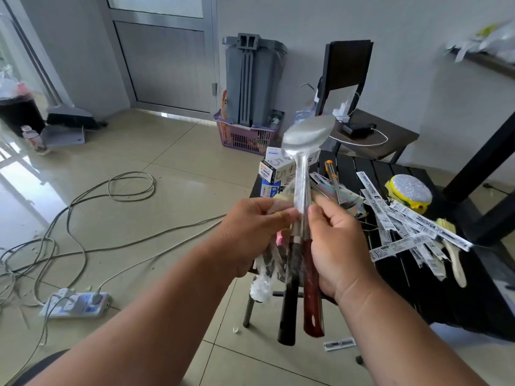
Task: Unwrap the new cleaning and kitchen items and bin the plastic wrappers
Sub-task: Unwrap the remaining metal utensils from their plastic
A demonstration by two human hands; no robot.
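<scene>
I hold two long-handled steel ladles upright in front of me. The bowl of one ladle (308,133) points up; a dark red handle (312,296) and a black handle (288,310) hang below. My right hand (337,246) grips the ladle shafts and handles. My left hand (250,232) pinches clear plastic wrap (263,277) that clings around the shafts and trails down to the left. Part of the wrap still sleeves the upper shaft.
A black slatted table (418,288) on the right carries torn paper labels (409,227), a yellow scouring pad (408,193), a brush (454,254) and small boxes (276,169). A grey bin (252,79) stands in a purple basket. Cables and a power strip (75,305) lie on the floor.
</scene>
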